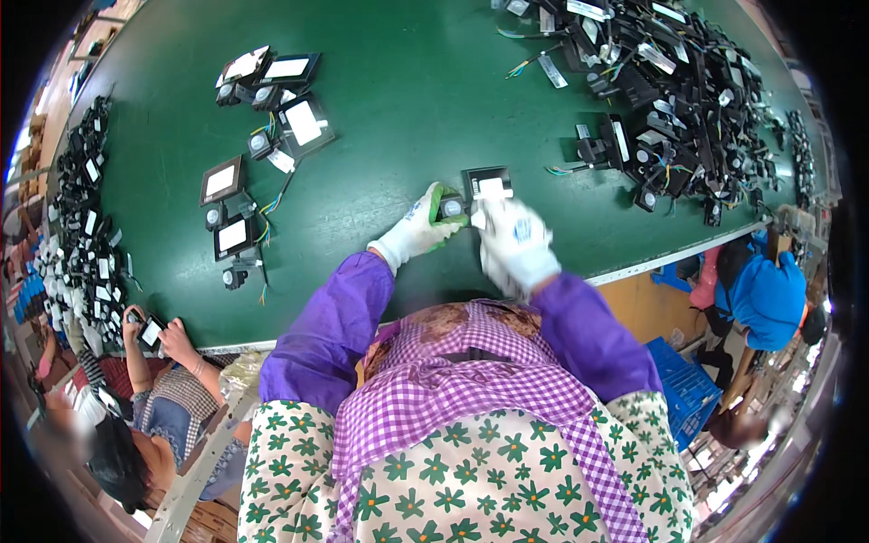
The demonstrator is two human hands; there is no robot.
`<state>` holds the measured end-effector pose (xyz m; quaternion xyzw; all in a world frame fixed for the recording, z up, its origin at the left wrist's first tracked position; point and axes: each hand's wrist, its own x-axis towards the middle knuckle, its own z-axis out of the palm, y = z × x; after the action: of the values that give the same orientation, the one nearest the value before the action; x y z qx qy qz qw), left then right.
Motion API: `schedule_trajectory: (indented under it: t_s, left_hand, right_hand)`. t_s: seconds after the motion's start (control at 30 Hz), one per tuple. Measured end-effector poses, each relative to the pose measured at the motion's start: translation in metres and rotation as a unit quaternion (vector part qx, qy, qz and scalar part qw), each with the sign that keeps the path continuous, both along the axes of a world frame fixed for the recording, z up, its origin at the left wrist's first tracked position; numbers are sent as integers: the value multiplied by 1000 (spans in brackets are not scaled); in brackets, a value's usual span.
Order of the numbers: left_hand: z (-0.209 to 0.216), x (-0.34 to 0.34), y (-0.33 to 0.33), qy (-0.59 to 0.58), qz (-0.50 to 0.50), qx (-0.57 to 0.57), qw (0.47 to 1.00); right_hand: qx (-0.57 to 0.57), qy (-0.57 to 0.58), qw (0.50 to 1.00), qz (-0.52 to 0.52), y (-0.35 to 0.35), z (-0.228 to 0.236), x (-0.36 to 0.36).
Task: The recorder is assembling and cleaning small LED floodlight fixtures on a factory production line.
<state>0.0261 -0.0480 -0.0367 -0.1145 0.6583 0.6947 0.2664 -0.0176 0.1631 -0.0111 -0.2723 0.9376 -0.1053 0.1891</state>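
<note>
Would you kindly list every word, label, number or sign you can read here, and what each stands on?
Nothing here is clear enough to quote.
Black panel at the hands: pale marks and a white label, too small.
Gloved left hand and gloved right hand: blue print, too small or blurred.
Heap of black devices: white labels, too small.

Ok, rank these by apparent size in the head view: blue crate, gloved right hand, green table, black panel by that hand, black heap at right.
1. Green table
2. Black heap at right
3. Blue crate and gloved right hand: too alike to rank
4. Black panel
</note>
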Motion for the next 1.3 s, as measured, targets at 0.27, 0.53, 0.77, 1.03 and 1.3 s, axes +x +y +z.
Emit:
schedule_trajectory:
  t_s: [0.27,0.53,0.77,1.03,1.3]
  left_hand:
    - [-2,-3,5,76,-22,-88,993]
    - [9,-6,8,42,-4,-74,996]
    - [1,-3,9,79,9,-86,993]
    - [1,-6,6,44,-16,-77,996]
    - [-2,-9,2,41,1,-22,999]
  right_hand:
    - [18,-221,971,-88,3,44,-10]
    - [17,-237,966,-98,-12,54,-12]
    - [80,-232,967,-73,-8,53,-11]
    - [68,-211,974,-54,-5,40,-12]
    - [5,-116,970,-214,39,30,-46]
